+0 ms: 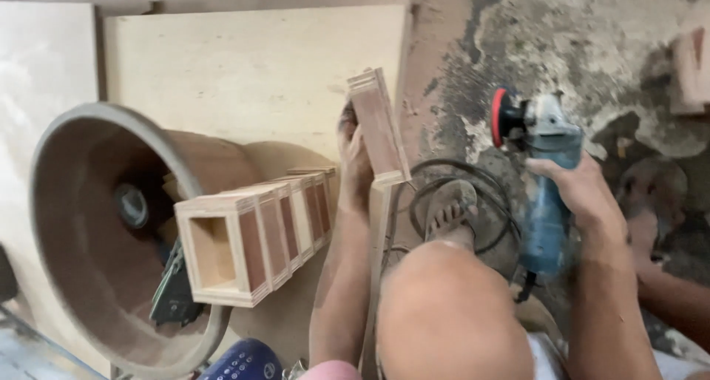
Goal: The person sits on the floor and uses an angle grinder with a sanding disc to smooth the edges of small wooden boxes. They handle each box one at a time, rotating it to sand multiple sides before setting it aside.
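our bare knee (444, 313) sits closest. we count one wooden box frame (379, 127) held upright over the floor (592, 40), our left hand (353, 158) with fingers curled around it, and one blue angle grinder (543, 173) clasped in our right hand (584, 191). about five more box frames (255, 236) lie in a row beside one large round drum (111, 232).

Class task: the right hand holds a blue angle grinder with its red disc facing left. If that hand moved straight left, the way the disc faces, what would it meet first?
Probably the small plywood box held up by the left hand: it is the nearest thing left of the angle grinder in the right hand. Depth is unclear.
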